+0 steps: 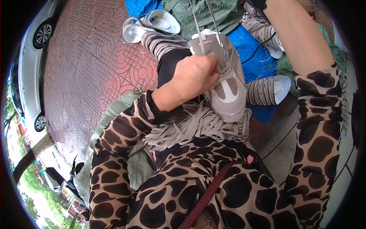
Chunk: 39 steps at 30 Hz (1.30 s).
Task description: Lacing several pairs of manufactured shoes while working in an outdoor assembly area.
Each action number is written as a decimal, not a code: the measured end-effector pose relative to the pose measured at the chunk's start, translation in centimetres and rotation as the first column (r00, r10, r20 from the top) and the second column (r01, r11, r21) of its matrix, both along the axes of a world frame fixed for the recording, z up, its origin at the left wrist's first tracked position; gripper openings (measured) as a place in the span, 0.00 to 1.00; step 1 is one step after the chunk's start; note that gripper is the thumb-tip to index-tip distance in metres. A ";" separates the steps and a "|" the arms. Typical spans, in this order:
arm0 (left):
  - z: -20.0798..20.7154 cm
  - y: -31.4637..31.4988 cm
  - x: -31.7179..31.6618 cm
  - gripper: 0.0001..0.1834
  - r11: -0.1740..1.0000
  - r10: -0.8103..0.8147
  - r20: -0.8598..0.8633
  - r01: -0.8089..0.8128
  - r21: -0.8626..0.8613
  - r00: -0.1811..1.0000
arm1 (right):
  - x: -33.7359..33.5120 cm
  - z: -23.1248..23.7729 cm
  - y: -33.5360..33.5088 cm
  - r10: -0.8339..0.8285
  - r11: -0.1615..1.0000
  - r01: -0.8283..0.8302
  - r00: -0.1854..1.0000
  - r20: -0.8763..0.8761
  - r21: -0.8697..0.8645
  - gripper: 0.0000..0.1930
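Observation:
A grey-beige sneaker upper (229, 95) with mesh panels lies over my lap, its toe toward me. My left hand (195, 74) is closed at its lacing, fingers curled on a flat shoelace (202, 45). Two lace ends rise from the shoe and pass out at the top edge. My right forearm (299, 36) reaches up along the right side to the top, with a dark band at the wrist; the right hand is out of view. Beneath the shoe, a thick bundle of loose grey laces (198, 124) lies across my lap.
Nested shoe uppers (162, 44) lie beyond my left hand, another stack (267, 90) right of the shoe. White-lined uppers (164, 21) sit at the far left. Blue sheeting (249, 49) and green sacking (228, 15) spread beneath. A parked car (28, 68) stands on the left over patterned paving (95, 65).

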<state>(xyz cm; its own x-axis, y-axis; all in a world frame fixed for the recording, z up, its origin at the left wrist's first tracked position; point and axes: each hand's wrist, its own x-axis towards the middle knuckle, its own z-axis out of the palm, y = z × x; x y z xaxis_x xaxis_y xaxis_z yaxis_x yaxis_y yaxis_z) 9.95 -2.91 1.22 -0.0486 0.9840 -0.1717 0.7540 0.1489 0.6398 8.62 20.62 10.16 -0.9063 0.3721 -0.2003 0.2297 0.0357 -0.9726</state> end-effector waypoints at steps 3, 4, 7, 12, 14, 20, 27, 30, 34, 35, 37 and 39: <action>0.2 -1.0 0.1 0.10 0.999 0.021 -0.114 -0.024 -0.026 0.993 | 0.4 0.4 -0.5 -0.027 0.999 0.027 1.000 0.007 0.034 0.14; 0.6 -1.2 0.3 0.09 0.997 0.048 -0.124 -0.055 -0.056 0.991 | 0.5 0.5 -0.6 -0.038 0.999 0.038 0.999 0.003 0.024 0.13; -0.1 -1.4 0.8 0.09 0.990 0.123 -0.083 -0.128 -0.060 0.989 | 0.7 0.5 -0.7 -0.036 0.999 0.036 0.999 -0.004 0.007 0.13; -1.5 -0.5 0.0 0.08 0.969 0.219 0.269 -0.178 -0.171 0.938 | 0.7 0.0 -0.5 -0.015 0.999 0.015 1.000 -0.012 -0.039 0.12; -1.9 -0.5 -0.1 0.10 0.955 0.215 0.438 -0.094 -0.281 0.873 | 0.7 0.0 -0.8 -0.018 0.999 0.018 1.000 0.003 -0.037 0.12; -2.2 -0.5 -2.3 0.08 0.878 0.314 0.713 0.093 -0.469 0.627 | 0.7 -0.3 -0.4 -0.004 0.999 0.004 1.000 0.014 -0.031 0.12; -0.1 -1.3 -1.4 0.12 0.959 0.214 0.142 -0.236 0.157 0.966 | -1.3 -0.1 0.0 0.211 0.874 -0.150 0.974 -0.083 0.462 0.18; -0.3 -0.2 -3.6 0.18 0.762 0.431 0.377 -0.555 0.334 0.820 | -2.8 -0.5 -0.7 0.303 0.860 -0.196 0.939 -0.164 0.471 0.18; 0.8 2.2 -5.2 0.20 0.946 0.182 0.741 -0.320 0.046 0.646 | -4.4 -1.8 -0.7 0.355 0.905 -0.236 0.878 -0.322 0.355 0.17; 0.4 2.8 -5.0 0.20 0.947 0.178 0.742 -0.318 0.050 0.646 | -4.9 -2.1 -0.9 0.345 0.903 -0.224 0.887 -0.306 0.368 0.17; -0.7 4.5 -4.6 0.21 0.979 0.084 0.952 -0.202 -0.023 0.296 | -5.2 -2.6 -0.6 0.309 0.901 -0.201 0.918 -0.246 0.384 0.17; -1.3 4.7 -4.5 0.21 0.956 0.208 0.898 -0.275 -0.103 0.387 | -5.1 -3.4 0.0 0.316 0.910 -0.280 0.946 -0.073 0.306 0.13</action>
